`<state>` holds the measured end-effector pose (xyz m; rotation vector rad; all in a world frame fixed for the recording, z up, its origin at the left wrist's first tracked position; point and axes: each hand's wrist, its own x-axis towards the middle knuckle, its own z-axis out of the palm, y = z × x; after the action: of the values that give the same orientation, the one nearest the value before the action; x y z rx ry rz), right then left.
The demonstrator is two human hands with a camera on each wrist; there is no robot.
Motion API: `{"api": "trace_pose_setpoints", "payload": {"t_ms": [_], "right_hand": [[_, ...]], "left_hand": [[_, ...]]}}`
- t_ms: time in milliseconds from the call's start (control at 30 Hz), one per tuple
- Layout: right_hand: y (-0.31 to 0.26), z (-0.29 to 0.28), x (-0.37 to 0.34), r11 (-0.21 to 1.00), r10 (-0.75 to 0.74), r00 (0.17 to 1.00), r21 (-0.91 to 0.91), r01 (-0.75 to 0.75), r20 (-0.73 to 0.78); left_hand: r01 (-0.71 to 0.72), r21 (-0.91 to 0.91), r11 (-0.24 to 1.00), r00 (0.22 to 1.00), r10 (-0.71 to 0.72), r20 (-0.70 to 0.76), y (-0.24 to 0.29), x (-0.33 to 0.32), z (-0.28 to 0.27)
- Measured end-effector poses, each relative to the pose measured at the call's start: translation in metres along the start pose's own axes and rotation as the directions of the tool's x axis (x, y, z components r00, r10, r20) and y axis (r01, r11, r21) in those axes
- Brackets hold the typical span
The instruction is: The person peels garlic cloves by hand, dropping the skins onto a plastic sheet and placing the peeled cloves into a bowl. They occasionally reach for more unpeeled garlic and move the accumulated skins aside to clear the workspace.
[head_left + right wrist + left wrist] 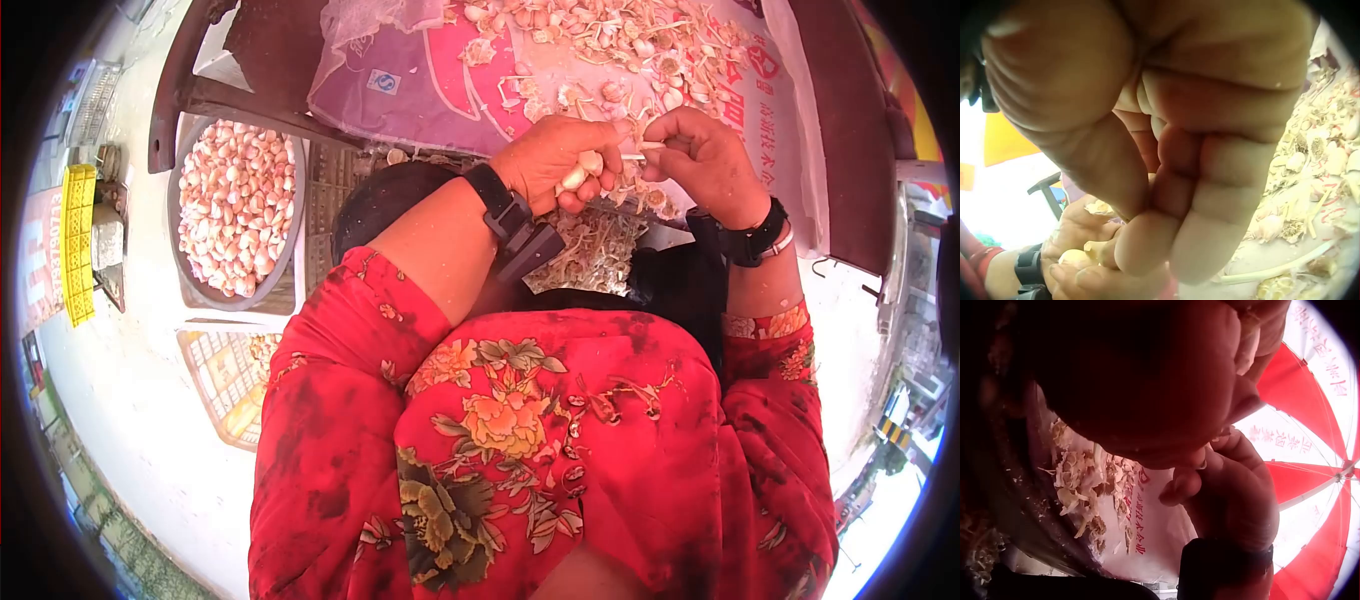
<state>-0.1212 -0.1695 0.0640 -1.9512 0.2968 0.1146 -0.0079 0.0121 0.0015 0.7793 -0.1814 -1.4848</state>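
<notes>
Dark reddish-brown wooden-looking table (855, 200) spans the top of the frame, bearing a pink-and-purple printed plastic sheet (395, 120). On the sheet, upper centre to upper right: a loose heap of pale, dry-skinned garlic and stalks (655, 45). Likely light, papery, apt to shed; best taken a bulb at a time, by the body. Upper left: round grey basin (270, 290) full of pinkish-white unpeeled cloves; probably heavy as a whole, to be lifted by the rim.

Hands near each other, right of upper centre. Left hand (540, 152): fingers curled about smooth cream-coloured peeled cloves (574, 178), roomy enough that they show between the fingers. Judged firm, small, slick once bare; a cupped palm suits them better than a tip grip, and hard squeezing could bruise them.

Right hand (712, 165): thumb and forefinger brought together on a slender pale garlic piece (651, 146), clove or stalk, too small to tell. Seems light; pinch near one end.

Edges: the table's near edge runs just beyond the forearms; its right side lies well apart from the right hand. Sheet looks pliable, may ruck underneath. Most free room: the sheet's purple part, left of the heap. Between the fingertips, only a narrow gap.
</notes>
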Motion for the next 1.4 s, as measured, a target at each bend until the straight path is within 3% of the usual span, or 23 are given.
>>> {"api": "trace_pose_setpoints", "payload": {"t_ms": [33, 67, 167, 267, 367, 400, 467, 567, 700, 800, 900, 1000, 1100, 1167, 1300, 1367, 1400], "right_hand": [[-0.004, 0.007, -0.006, 0.999, -0.028, 0.999, -0.023, 0.029, 0.042], [-0.013, 0.011, -0.011, 0.993, 0.042, 0.997, -0.11, -0.034, 0.07], [-0.032, 0.022, -0.027, 0.996, -0.014, 0.992, -0.09, 0.025, 0.128], [-0.042, 0.025, -0.038, 0.999, -0.026, 0.983, -0.018, 0.03, 0.181], [-0.044, 0.026, -0.05, 0.989, -0.065, 0.978, 0.145, 0.036, 0.2], [-0.042, 0.026, -0.053, 0.961, -0.056, 0.979, 0.277, -0.001, 0.198], [-0.032, 0.025, -0.057, 0.853, -0.038, 0.979, 0.517, -0.074, 0.202], [-0.024, 0.031, -0.059, 0.768, -0.052, 0.994, 0.64, -0.021, 0.095], [-0.047, 0.038, -0.071, 0.85, -0.127, 0.987, 0.525, 0.054, 0.103], [-0.071, 0.049, -0.076, 0.927, -0.189, 0.974, 0.349, 0.134, 0.126], [-0.082, 0.064, -0.079, 0.951, -0.174, 0.979, 0.275, 0.14, 0.104], [-0.076, 0.062, -0.076, 0.962, -0.169, 0.981, 0.234, 0.143, 0.094], [-0.068, 0.05, -0.077, 0.989, -0.074, 0.996, 0.133, 0.067, 0.052], [-0.054, 0.037, -0.073, 0.998, -0.017, 1.0, 0.068, 0.015, 0.018], [-0.006, -0.005, -0.055, 0.999, 0.016, 0.996, -0.027, -0.019, -0.084], [0.014, -0.029, -0.047, 0.994, 0.054, 0.985, -0.085, -0.069, -0.163], [0.025, -0.039, -0.041, 0.99, 0.09, 0.97, -0.087, -0.112, -0.228]], "left_hand": [[0.039, 0.016, 0.999, 0.999, -0.04, 0.032, -0.002, -0.005, 0.003], [0.072, 0.031, 0.997, 0.997, -0.072, 0.007, -0.004, -0.01, 0.008], [0.111, 0.141, 0.984, 0.993, -0.116, 0.032, -0.006, -0.024, 0.015], [0.081, 0.105, 0.991, 0.992, -0.09, 0.085, -0.012, -0.042, 0.028], [0.105, -0.047, 0.993, 0.975, -0.094, 0.2, -0.021, -0.056, 0.033], [0.126, -0.117, 0.985, 0.963, -0.093, 0.254, -0.022, -0.059, 0.033], [0.073, -0.139, 0.988, 0.97, -0.038, 0.242, -0.025, -0.071, 0.039], [0.03, -0.151, 0.988, 0.974, 0.005, 0.226, -0.029, -0.08, 0.037], [0.046, -0.049, 0.998, 0.996, -0.042, 0.079, -0.035, -0.086, 0.03], [0.087, -0.112, 0.99, 0.992, -0.076, 0.097, -0.039, -0.087, 0.031], [-0.009, -0.188, 0.982, 0.989, 0.037, 0.144, -0.038, -0.1, 0.042], [0.037, -0.265, 0.964, 0.97, 0.029, 0.242, -0.043, -0.112, 0.023], [-0.093, -0.351, 0.932, 0.924, 0.212, 0.318, -0.047, -0.147, 0.004], [-0.227, -0.329, 0.917, 0.922, 0.311, 0.23, -0.047, -0.186, -0.01], [-0.439, -0.258, 0.861, 0.898, 0.414, -0.146, -0.069, -0.284, -0.059], [-0.519, -0.252, 0.817, 0.823, 0.4, -0.403, -0.098, -0.345, -0.104], [-0.567, -0.276, 0.776, 0.74, 0.332, -0.585, -0.12, -0.379, -0.128]]}}
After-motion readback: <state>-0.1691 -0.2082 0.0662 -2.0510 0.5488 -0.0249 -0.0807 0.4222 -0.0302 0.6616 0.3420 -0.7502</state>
